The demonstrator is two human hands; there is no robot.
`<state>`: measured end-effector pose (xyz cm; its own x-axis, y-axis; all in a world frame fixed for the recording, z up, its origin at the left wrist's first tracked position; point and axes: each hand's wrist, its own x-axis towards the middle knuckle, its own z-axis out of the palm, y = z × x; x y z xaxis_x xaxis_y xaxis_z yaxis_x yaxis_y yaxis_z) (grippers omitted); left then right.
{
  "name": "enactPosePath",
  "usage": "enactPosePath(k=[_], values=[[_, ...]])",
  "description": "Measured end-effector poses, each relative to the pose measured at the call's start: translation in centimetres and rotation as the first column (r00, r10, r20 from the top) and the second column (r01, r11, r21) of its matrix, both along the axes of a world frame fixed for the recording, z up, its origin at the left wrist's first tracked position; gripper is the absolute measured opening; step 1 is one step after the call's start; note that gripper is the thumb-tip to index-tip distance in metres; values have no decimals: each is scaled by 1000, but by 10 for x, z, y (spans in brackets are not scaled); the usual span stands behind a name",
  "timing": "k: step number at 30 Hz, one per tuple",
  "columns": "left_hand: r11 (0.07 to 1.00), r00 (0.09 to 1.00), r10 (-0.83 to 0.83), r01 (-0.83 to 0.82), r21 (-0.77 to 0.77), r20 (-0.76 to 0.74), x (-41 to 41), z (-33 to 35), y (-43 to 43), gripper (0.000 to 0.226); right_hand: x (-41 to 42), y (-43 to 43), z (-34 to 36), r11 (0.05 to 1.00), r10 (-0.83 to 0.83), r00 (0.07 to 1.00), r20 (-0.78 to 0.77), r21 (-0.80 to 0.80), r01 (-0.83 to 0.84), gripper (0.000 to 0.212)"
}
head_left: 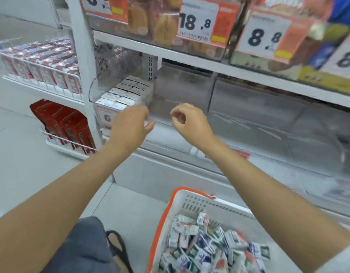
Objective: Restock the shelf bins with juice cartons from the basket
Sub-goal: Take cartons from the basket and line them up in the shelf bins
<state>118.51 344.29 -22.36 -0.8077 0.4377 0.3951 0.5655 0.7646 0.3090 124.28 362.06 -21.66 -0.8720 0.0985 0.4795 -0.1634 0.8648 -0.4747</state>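
A white basket with an orange rim (187, 203) sits on the floor at the lower right, holding several small juice cartons (207, 245) in a loose pile. On the shelf, a clear plastic bin (94, 89) at the left holds several white-topped cartons (126, 93) in rows. The clear bin to its right (180, 91) looks empty. My left hand (130, 125) is at the front of the filled bin, fingers spread, holding nothing. My right hand (190, 123) hovers before the empty bin with fingers curled and thumb near forefinger; nothing shows in it.
Price tags (197, 20) hang from the upper shelf of snack packs. Wire racks at the left carry red and white cartons (42, 64) and red boxes (61, 123). My knee and sandalled foot (115, 251) are at the bottom, left of the basket.
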Motion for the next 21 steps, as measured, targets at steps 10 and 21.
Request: enactPosePath(k=[10, 21], values=[[970, 745, -176, 243, -15, 643, 165, -149, 74, 19, 235, 99, -185, 970, -100, 668, 737, -78, 231, 24], [954, 562, -138, 296, -43, 815, 202, -222, 79, 22, 277, 101, -313, 886, 253, 130, 959, -284, 367, 118]])
